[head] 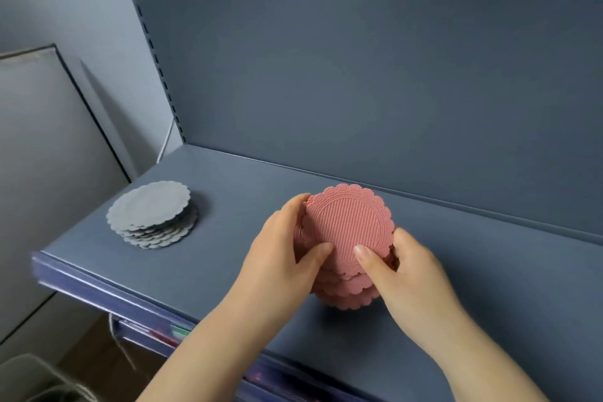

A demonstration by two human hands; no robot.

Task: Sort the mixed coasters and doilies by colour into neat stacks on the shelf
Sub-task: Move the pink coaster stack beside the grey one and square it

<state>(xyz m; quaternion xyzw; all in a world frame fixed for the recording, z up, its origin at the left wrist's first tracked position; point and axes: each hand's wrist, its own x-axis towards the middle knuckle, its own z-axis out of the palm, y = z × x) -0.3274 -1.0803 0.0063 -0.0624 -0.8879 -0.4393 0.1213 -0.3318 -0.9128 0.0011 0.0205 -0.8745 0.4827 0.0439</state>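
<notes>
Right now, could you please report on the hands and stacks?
Left hand and right hand grip pink stack, layers fanned. Grey stack apart on shelf, leftward, not in the way.

One pink stack (349,225), one grey stack (148,209)

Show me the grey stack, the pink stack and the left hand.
grey stack (148,210): head view, on its top coaster.
pink stack (349,222): head view, on the ribbed top coaster.
left hand (283,246): head view, on the hand's back.

The pink coasters (348,225) have scalloped edges and a fine woven grid texture. The grey doilies (151,212) are pale on top, darker below. The shelf (228,199) is slate blue.
</notes>
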